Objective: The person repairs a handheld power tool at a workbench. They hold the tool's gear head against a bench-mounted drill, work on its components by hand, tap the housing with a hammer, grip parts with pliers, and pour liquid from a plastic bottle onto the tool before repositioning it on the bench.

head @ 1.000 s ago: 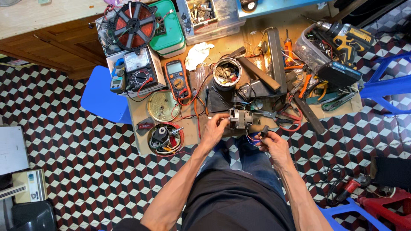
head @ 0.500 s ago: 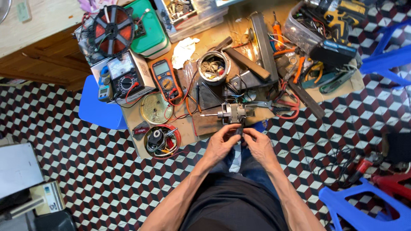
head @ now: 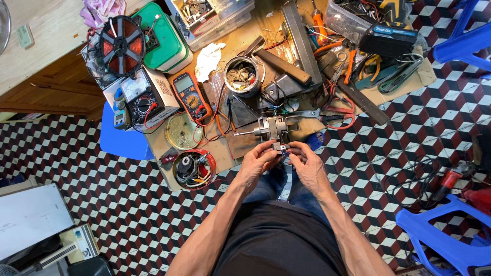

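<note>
Your left hand (head: pixel 258 162) and right hand (head: pixel 306 164) pinch a small grey part (head: pixel 280 147) just below the fan motor (head: pixel 272 128) on the cluttered worktop (head: pixel 225 148), beside the orange multimeter (head: pixel 191 95).

**Small electric motor at frame centre**

A grey metal motor (head: pixel 271 129) with a thin shaft projecting left is shown just above centre, at the cluttered board's near edge. Its small connector block (head: pixel 280 147), below, is pinched between fingertips.
</note>
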Available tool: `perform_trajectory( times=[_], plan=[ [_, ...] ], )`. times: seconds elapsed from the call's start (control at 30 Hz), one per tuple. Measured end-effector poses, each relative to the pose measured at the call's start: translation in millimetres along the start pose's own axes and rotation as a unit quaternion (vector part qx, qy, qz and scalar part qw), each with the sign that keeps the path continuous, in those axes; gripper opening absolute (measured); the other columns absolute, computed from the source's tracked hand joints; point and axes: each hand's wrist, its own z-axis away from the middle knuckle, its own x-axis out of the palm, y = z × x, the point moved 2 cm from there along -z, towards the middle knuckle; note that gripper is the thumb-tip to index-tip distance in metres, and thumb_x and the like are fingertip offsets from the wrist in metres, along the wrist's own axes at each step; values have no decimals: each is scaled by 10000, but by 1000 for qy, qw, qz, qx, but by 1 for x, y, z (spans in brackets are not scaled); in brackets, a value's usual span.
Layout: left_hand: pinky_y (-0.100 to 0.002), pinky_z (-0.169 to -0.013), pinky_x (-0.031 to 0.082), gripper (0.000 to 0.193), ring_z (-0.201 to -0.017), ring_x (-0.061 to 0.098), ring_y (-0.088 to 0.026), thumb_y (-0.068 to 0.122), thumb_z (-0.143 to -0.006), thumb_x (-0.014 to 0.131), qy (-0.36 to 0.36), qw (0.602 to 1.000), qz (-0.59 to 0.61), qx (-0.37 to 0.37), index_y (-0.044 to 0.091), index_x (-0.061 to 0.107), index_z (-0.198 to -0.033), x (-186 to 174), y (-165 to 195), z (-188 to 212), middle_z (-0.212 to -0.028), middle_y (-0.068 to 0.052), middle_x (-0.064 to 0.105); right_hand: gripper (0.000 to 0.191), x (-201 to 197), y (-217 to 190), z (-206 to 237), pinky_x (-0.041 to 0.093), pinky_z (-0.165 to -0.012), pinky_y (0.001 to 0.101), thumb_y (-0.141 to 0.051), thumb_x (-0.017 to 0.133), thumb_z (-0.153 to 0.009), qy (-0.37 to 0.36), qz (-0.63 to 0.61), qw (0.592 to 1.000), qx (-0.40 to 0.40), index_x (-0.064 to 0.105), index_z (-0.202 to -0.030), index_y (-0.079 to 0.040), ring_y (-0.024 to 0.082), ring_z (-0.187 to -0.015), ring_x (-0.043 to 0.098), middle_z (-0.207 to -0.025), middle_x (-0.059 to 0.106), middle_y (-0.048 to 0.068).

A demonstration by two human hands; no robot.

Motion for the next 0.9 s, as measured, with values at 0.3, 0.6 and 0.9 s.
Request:
perform_trajectory(
  times=[0.3,0.6,0.9],
  plan=[
    [-238,-880,554,513,-962,675,-99,128,-939,719,-8,996,-82,32,15,579,-1420,5,-7,8,-1082,-38,672,309,-1,-25,10,578,-741,284,-119,663,-925,24,168,984,-51,689,-1228,-68,126,-829,710,-1071,741,72],
    [-272,-923,585,537,-997,693,-129,199,-922,722,12,997,-73,-1,43,561,-1410,21,0,13,-1114,-53,691,249,-4,3,-2,550,-720,268,-136,601,-1005,72,40,996,35,715,-1194,-21,162,-827,690,-1009,752,131],
    [-298,-822,622,503,-923,716,-178,270,-934,709,119,991,-57,-11,11,591,-1349,-13,-10,2,-1064,-96,709,274,-16,26,-26,566,-708,321,-155,622,-979,78,-319,911,250,635,-1141,66,238,-878,715,-1079,733,179]
  ],
)
